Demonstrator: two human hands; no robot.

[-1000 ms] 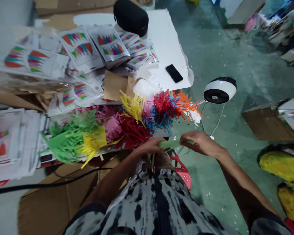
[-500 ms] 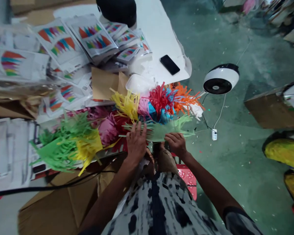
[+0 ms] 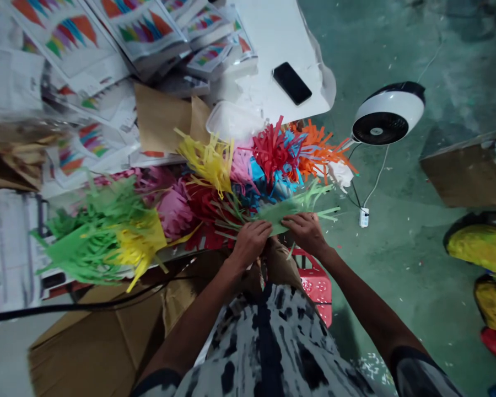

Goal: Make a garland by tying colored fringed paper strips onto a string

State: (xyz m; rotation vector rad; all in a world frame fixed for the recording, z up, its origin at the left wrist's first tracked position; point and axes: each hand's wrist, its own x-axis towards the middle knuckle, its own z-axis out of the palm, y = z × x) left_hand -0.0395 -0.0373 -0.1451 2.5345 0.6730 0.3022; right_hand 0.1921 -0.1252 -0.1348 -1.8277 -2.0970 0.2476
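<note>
A light green fringed tissue paper piece (image 3: 278, 214) lies stretched between my two hands at the table's front edge, its cut strips fanning out at both ends. My left hand (image 3: 252, 240) grips its near edge, fingers bent over the paper. Close by, my right hand (image 3: 306, 231) pinches the same edge further right. Just beyond are red (image 3: 276, 151), blue and orange fringed tissue (image 3: 314, 149). Yellow fringed tissue (image 3: 209, 165) sits to the left of these. Green tissue fringe (image 3: 95, 237) and another yellow piece (image 3: 143, 242) lie at the far left.
Packets printed with coloured tassels (image 3: 143, 33) are heaped at the back left. A phone (image 3: 292, 83) and a clear plastic tub (image 3: 233, 122) rest on the table. A fan (image 3: 391, 118) stands on the right, near a power strip (image 3: 364, 217). Behind my legs is a red stool (image 3: 317, 289).
My left hand has moved right along the light green tissue, closer to my right hand, and its spread fingers have closed on the edge. The view has shifted slightly.
</note>
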